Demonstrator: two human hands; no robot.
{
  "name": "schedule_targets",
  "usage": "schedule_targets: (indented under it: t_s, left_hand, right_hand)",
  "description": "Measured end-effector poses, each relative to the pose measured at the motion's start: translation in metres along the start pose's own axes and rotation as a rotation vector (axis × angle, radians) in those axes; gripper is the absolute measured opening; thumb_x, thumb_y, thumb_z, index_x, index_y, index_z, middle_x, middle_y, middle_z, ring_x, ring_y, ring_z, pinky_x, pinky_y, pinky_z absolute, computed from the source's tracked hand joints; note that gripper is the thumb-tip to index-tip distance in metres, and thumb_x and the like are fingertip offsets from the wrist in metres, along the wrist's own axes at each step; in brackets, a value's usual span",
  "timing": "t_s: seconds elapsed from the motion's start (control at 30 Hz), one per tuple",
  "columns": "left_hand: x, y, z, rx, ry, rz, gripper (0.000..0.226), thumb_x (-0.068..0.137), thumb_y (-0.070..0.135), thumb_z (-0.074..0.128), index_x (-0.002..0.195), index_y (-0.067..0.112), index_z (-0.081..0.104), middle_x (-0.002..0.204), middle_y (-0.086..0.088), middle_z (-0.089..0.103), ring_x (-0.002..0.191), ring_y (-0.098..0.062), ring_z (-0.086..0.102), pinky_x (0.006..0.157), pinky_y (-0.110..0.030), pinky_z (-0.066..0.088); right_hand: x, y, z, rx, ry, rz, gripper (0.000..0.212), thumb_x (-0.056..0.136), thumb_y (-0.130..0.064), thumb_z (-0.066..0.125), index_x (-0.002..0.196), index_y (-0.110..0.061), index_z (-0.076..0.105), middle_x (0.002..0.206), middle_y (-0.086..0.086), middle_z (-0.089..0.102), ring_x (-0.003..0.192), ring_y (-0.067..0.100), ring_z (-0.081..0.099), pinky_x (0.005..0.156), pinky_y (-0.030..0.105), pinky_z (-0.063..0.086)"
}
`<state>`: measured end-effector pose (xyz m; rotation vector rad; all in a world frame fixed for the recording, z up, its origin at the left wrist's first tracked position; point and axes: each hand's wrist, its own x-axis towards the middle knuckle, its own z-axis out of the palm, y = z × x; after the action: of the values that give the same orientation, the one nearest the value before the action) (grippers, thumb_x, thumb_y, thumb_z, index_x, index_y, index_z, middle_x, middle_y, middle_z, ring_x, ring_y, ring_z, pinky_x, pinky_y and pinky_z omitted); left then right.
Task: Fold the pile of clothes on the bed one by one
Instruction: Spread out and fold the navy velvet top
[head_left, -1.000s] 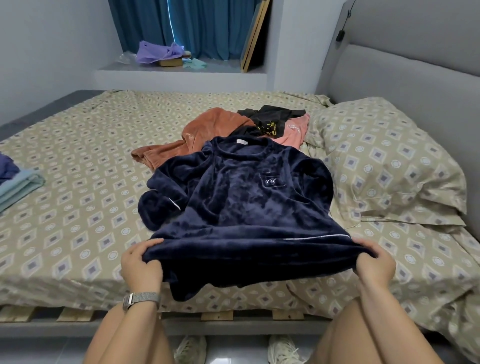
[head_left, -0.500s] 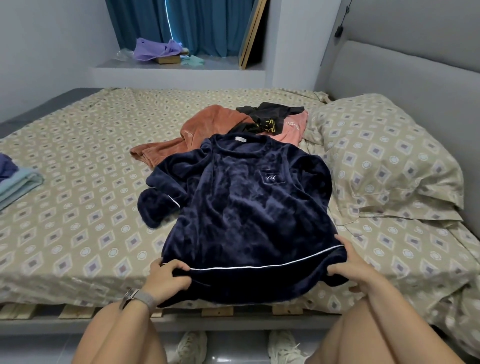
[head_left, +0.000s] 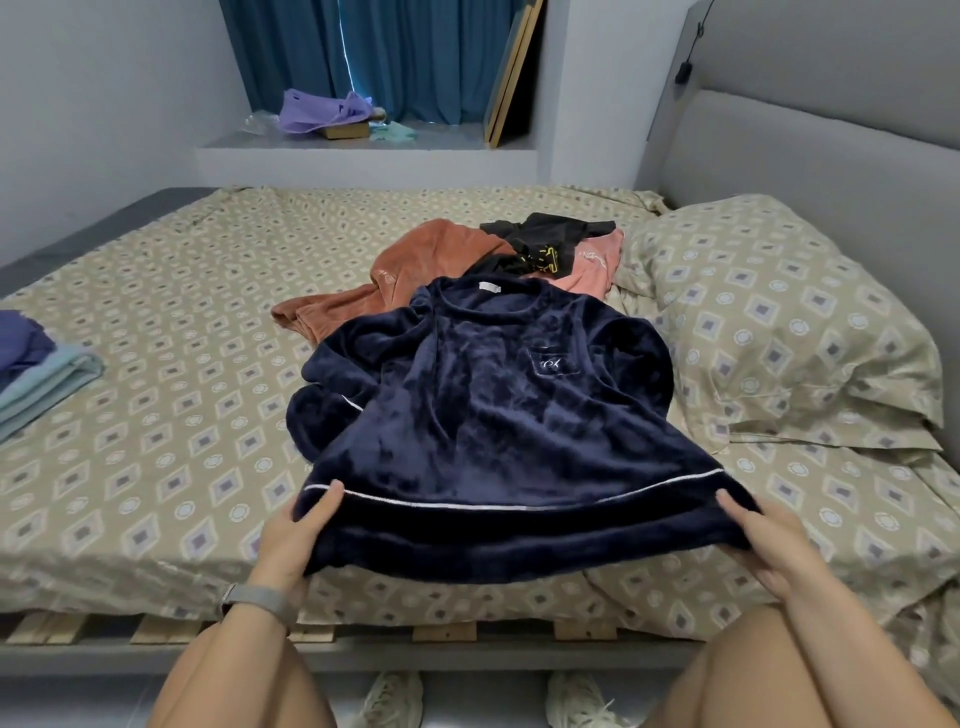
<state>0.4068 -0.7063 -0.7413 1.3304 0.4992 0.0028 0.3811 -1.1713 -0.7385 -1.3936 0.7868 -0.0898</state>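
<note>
At the far left edge of the frame, a small stack of folded clothes (head_left: 39, 374) — dark blue over pale teal — is seen resting on the patterned bed (head_left: 156, 322). In the upper left, a purple bag (head_left: 322, 111) is set on a window ledge (head_left: 363, 150) before teal curtains (head_left: 405, 57). Lower left of centre, the left hand (head_left: 291, 540) is shown at the hem of a navy fleece top (head_left: 493, 415); the thumb lies on top of the fabric and the fingers are tucked beneath it, so the left corner of the hem is gripped. A grey watch (head_left: 257, 600) is worn on that wrist. The top itself is spread front-up across the middle of the frame, collar away from the camera, a white piping line running along the hem and a small chest pocket visible on its right side; one sleeve is bunched at its left. Behind the collar, the unfolded pile is gathered — a rust-coloured garment (head_left: 415, 260), a black garment (head_left: 545, 239) with yellow print and a pink garment (head_left: 597, 262). At lower right, the right hand (head_left: 769, 551) is closed on the other hem corner, thumb above and fingers below, the hem held slightly raised off the bed between the two hands. A pillow (head_left: 779, 322) in the same pattern is seen at the right, against a grey headboard (head_left: 831, 145). Bare knees and pale shoes (head_left: 395, 699) fill the bottom edge.
</note>
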Motion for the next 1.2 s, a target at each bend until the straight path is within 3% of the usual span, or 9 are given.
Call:
schedule_targets:
  t_s: [0.1, 0.23, 0.3, 0.43, 0.53, 0.67, 0.93, 1.1, 1.2]
  left_hand:
    - [0.004, 0.000, -0.008, -0.052, -0.106, -0.145, 0.028, 0.090, 0.031, 0.063, 0.107, 0.009, 0.067, 0.098, -0.016, 0.073, 0.086, -0.032, 0.070, 0.064, -0.035, 0.060]
    - [0.007, -0.021, -0.016, 0.519, -0.125, -0.319, 0.041, 0.078, 0.024, 0.080, 0.105, -0.003, 0.065, 0.085, -0.017, 0.071, 0.078, -0.032, 0.068, 0.067, -0.034, 0.056]
    - [0.003, -0.027, -0.013, 0.763, -0.111, -0.234, 0.028, 0.076, 0.013, 0.081, 0.096, 0.001, 0.067, 0.080, -0.008, 0.068, 0.079, -0.026, 0.065, 0.073, -0.031, 0.051]
    - [0.004, -0.019, -0.007, 0.683, -0.056, -0.256, 0.033, 0.081, 0.035, 0.076, 0.080, 0.004, 0.066, 0.077, -0.010, 0.070, 0.075, -0.027, 0.067, 0.066, -0.030, 0.050]
    - [0.014, -0.017, -0.005, 0.694, 0.011, -0.183, 0.053, 0.081, 0.051, 0.070, 0.083, -0.002, 0.070, 0.074, -0.016, 0.069, 0.073, -0.031, 0.069, 0.068, -0.034, 0.050]
    - [0.025, -0.022, 0.003, 0.725, -0.009, -0.105, 0.038, 0.081, 0.047, 0.071, 0.091, 0.010, 0.073, 0.086, -0.011, 0.074, 0.081, -0.028, 0.070, 0.085, -0.043, 0.055]
    - [0.055, -0.032, 0.016, 1.018, -0.006, 0.007, 0.035, 0.087, 0.031, 0.069, 0.111, 0.008, 0.062, 0.096, -0.003, 0.064, 0.086, -0.021, 0.058, 0.078, -0.032, 0.045]
    - [0.057, -0.028, 0.040, 1.224, 0.221, 0.257, 0.056, 0.081, 0.029, 0.073, 0.128, 0.008, 0.051, 0.128, -0.018, 0.049, 0.114, -0.036, 0.051, 0.088, -0.042, 0.045]
    - [0.055, -0.027, 0.072, 1.094, 0.078, 0.551, 0.049, 0.078, 0.021, 0.076, 0.120, 0.005, 0.058, 0.117, -0.013, 0.057, 0.114, -0.030, 0.052, 0.097, -0.038, 0.041]
  right_hand:
    - [0.002, 0.001, -0.010, 0.150, 0.013, 0.009, 0.013, 0.098, -0.010, 0.053, 0.109, -0.006, 0.059, 0.093, 0.011, 0.062, 0.082, 0.019, 0.059, 0.047, 0.020, 0.054]
    - [0.002, 0.015, -0.008, -0.280, -0.042, 0.121, 0.017, 0.095, -0.007, 0.059, 0.110, -0.001, 0.059, 0.081, 0.013, 0.058, 0.065, 0.022, 0.054, 0.039, 0.021, 0.050]
    - [0.004, 0.022, -0.006, -0.541, -0.107, 0.161, 0.022, 0.089, -0.009, 0.068, 0.109, -0.002, 0.061, 0.090, 0.014, 0.062, 0.073, 0.024, 0.059, 0.046, 0.027, 0.053]
    - [0.012, 0.015, 0.007, -0.791, -0.105, 0.031, 0.034, 0.075, -0.032, 0.083, 0.096, -0.012, 0.067, 0.091, 0.004, 0.070, 0.082, 0.021, 0.066, 0.071, 0.032, 0.052]
    - [0.012, 0.004, 0.023, -0.739, -0.077, -0.053, 0.037, 0.081, -0.045, 0.074, 0.097, -0.014, 0.062, 0.091, 0.001, 0.064, 0.087, 0.022, 0.063, 0.078, 0.033, 0.047]
    - [0.023, 0.005, 0.036, -0.741, -0.071, -0.061, 0.047, 0.085, -0.054, 0.065, 0.099, -0.010, 0.068, 0.093, 0.006, 0.069, 0.089, 0.025, 0.064, 0.084, 0.037, 0.051]
    - [0.041, -0.003, 0.049, -0.811, -0.398, 0.149, 0.031, 0.088, -0.047, 0.066, 0.101, -0.019, 0.067, 0.102, 0.003, 0.072, 0.092, 0.022, 0.069, 0.086, 0.035, 0.054]
    - [0.078, -0.008, 0.051, -0.413, -0.106, 0.032, 0.040, 0.085, -0.050, 0.068, 0.073, -0.013, 0.055, 0.071, 0.005, 0.056, 0.068, 0.022, 0.055, 0.071, 0.032, 0.047]
    - [0.105, -0.004, 0.064, -0.351, 0.043, 0.005, 0.038, 0.086, -0.041, 0.069, 0.063, -0.015, 0.053, 0.074, 0.017, 0.061, 0.070, 0.024, 0.056, 0.071, 0.035, 0.044]
